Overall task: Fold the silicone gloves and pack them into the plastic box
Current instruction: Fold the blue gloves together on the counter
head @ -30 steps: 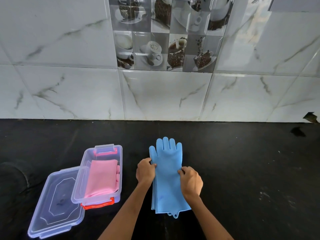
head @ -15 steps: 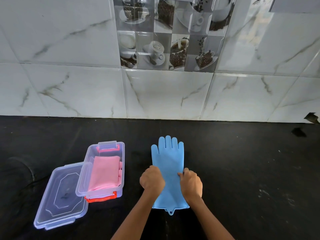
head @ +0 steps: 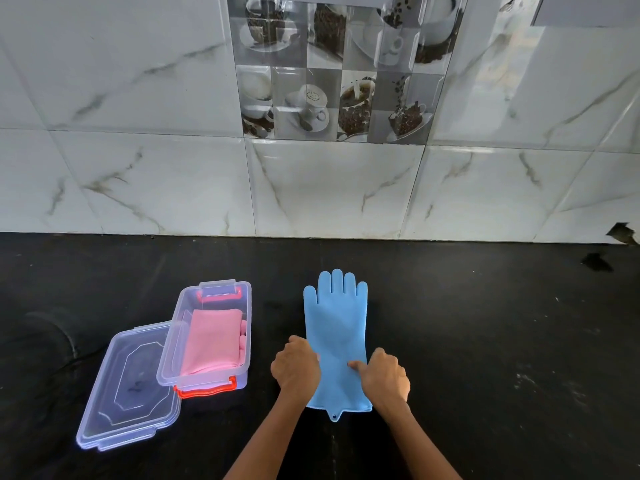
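Blue silicone gloves [head: 335,323] lie flat and stacked on the black counter, fingers pointing to the wall, cuff toward me. My left hand [head: 297,367] grips their left edge near the cuff. My right hand [head: 384,375] grips the right edge at the same height, thumb on top. To the left stands the clear plastic box [head: 173,358] with orange clasps, open. Folded pink gloves [head: 211,341] lie inside it.
The box's clear lid [head: 128,386] lies on the counter, tucked under the box's left side. The black counter [head: 485,341] ends at a marble-tiled wall [head: 329,188] behind the gloves.
Both hands have slid down the blue gloves from the middle toward the cuff. The stacked gloves now lie aligned, with the lower edges no longer fanned out.
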